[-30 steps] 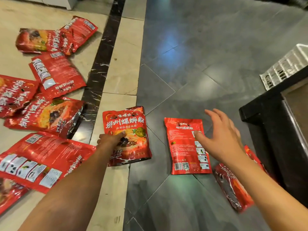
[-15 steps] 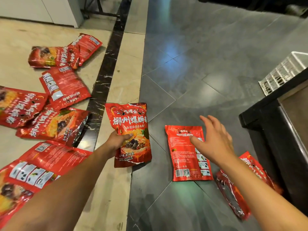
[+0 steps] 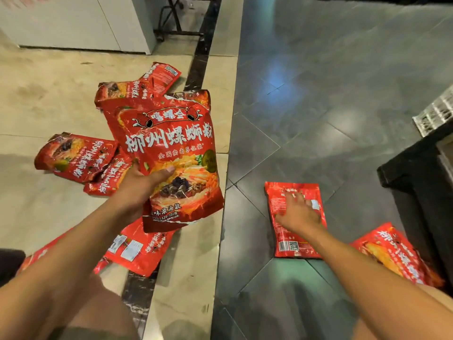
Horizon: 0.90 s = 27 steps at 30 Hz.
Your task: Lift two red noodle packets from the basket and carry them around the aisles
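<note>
My left hand (image 3: 139,185) grips a red noodle packet (image 3: 171,143) by its lower left edge, thumb across the front, and holds it upright above the floor. My right hand (image 3: 297,214) lies flat with spread fingers on a second red packet (image 3: 294,244) that rests back side up on the dark grey tiles. Another red packet (image 3: 392,253) lies to the right of that one, against a black cabinet.
Several more red packets (image 3: 76,155) are scattered on the beige tiles at left, some under the lifted one. A black cabinet (image 3: 421,182) stands at right with a white basket (image 3: 434,114) behind it. A white appliance (image 3: 81,20) stands at the back left.
My left hand has lifted its packet off the floor and raised it toward the camera. My right hand has come down from hovering onto the face-down packet.
</note>
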Available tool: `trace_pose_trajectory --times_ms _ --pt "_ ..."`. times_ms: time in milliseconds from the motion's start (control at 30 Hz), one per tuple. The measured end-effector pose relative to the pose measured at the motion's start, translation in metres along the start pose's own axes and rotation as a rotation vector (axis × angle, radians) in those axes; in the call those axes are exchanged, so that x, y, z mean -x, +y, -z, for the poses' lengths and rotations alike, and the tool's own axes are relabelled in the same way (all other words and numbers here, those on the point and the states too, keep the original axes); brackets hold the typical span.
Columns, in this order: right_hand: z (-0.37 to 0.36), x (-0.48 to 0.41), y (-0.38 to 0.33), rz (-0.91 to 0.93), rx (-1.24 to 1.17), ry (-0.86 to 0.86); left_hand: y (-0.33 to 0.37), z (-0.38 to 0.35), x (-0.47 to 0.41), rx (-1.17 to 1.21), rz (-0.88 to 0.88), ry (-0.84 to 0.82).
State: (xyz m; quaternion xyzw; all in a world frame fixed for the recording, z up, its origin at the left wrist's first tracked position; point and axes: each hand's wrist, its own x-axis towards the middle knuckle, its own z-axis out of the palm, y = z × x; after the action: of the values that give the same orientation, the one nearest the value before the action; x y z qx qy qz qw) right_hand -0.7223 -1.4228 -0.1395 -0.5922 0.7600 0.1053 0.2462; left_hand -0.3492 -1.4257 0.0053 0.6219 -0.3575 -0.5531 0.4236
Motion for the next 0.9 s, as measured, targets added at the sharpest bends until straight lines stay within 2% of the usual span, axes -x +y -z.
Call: trace_pose_trajectory --times_ms 133,233,367,500,633,900 --pt "-0.040 -0.014 -0.002 -0.144 -0.012 -0.142 -0.012 0.005 -0.004 -0.029 -0.038 0.022" --pt "-0.073 -0.023 0.003 -0.199 0.000 -0.162 -0.020 0.008 -0.009 -0.069 -0.043 0.055" --pt "-0.114 -0.037 0.010 -0.237 0.076 -0.071 -0.027 0.015 -0.010 -0.113 -0.042 0.109" --pt "-0.121 -0.045 0.023 -0.149 0.117 0.046 -0.028 0.016 -0.012 -0.124 -0.063 0.098" --pt "-0.091 -0.050 0.041 -0.093 -0.102 0.091 -0.026 0.010 -0.011 -0.133 -0.052 0.058" --pt "0.033 -0.011 0.007 0.056 -0.864 0.083 -0.018 -0.007 -0.013 -0.109 -0.035 0.012"
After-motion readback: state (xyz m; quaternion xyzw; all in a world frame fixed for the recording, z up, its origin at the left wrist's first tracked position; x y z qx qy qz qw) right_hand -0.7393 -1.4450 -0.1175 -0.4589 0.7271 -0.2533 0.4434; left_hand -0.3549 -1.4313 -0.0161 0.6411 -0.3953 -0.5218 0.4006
